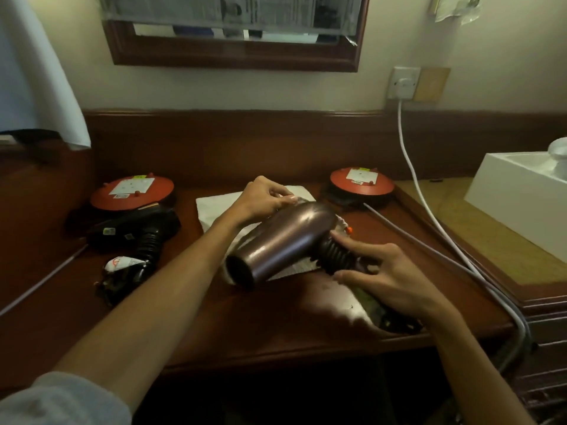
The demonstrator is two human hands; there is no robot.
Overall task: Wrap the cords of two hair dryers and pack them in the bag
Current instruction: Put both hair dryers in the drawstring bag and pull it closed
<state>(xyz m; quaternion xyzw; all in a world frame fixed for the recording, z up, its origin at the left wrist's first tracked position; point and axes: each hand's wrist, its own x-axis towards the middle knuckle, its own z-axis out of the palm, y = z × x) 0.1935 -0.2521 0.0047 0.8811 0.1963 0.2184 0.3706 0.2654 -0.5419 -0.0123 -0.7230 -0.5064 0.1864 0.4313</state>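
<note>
From my remote seat I see the bronze hair dryer [288, 240] at the middle of the view, lying tilted over the white bag [214, 207] on the dark wooden desk [276, 314], its open nozzle aimed toward seven o'clock. The right hand [386, 271] comes in from five o'clock with thumb and fingers loosely spread and only partly curled, fingertips touching the ribbed black handle; whether it truly grips, I cannot tell. The left hand [264, 199] sits at twelve o'clock of the dryer, just behind its rear end, fingers curled as if pinching something small there, which I cannot make out. The second, black hair dryer [138, 231] lies at nine o'clock, well apart, with its dark cord bundled at its handle's end near a white tag. Two red discs stand at the desk's back: one [132, 191] at ten o'clock, the other [362, 182] at one o'clock. A white cable [408, 154] drops from the wall socket [403, 82] at two o'clock and runs over the desk's right edge.
</note>
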